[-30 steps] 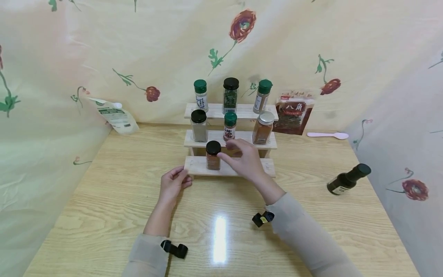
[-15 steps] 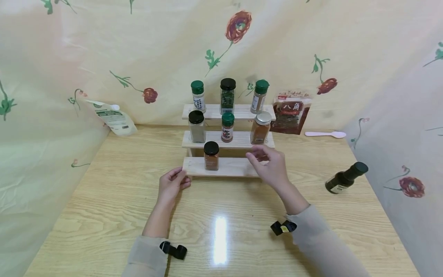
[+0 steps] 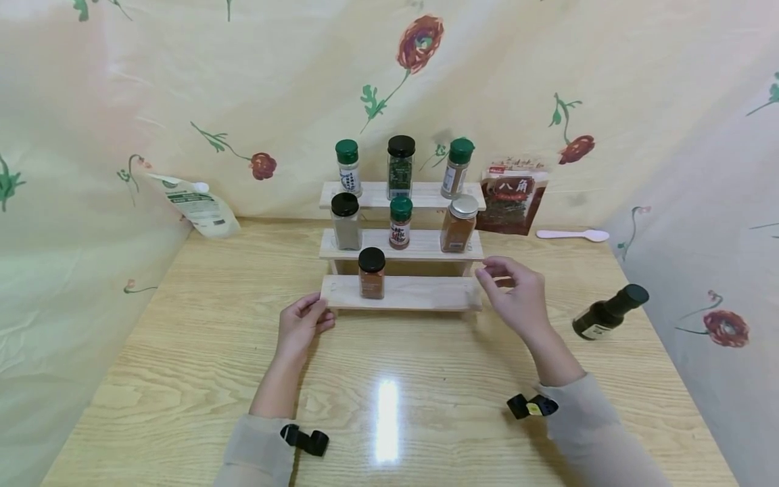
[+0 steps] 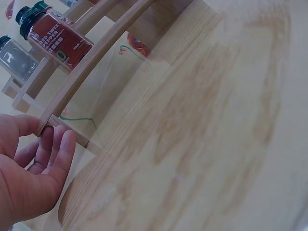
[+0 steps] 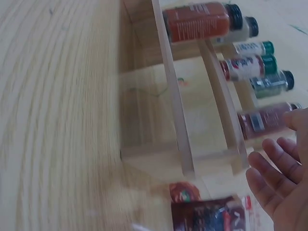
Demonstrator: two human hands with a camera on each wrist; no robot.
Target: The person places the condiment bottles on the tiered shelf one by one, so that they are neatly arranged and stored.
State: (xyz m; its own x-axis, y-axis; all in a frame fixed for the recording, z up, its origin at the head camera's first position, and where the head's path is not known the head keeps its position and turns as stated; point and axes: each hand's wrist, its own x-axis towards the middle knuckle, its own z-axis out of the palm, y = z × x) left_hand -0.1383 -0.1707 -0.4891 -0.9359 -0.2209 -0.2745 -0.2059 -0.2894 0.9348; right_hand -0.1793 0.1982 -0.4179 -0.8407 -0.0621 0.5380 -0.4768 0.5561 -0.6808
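A three-tier wooden spice rack (image 3: pixel 426 295) stands at the back of the table. My left hand (image 3: pixel 299 327) grips the left end of its lowest board, thumb on top and fingers curled beneath, as the left wrist view shows. On that board sits a red sweet pepper jar (image 4: pixel 58 41) with a black lid. Beside the rack's right end is my right hand (image 3: pixel 517 292), fingers loosely bent and nothing in them. The middle tier bears a black-lidded jar (image 3: pixel 347 228), a green-capped shaker (image 3: pixel 399 230) and a silver-lidded jar (image 3: pixel 458 230).
Three more spice bottles, the middle one a herb jar (image 3: pixel 400 172), line the top tier. Right of the rack are a star anise pouch (image 3: pixel 511 201), a pink spoon (image 3: pixel 572 235) and a dark bottle (image 3: pixel 602 318). A white spouted pouch (image 3: pixel 203 210) leans at back left.
My right hand has moved right, from close beside the red sweet pepper jar to beyond the rack's right end. My left hand keeps its grip on the left end.
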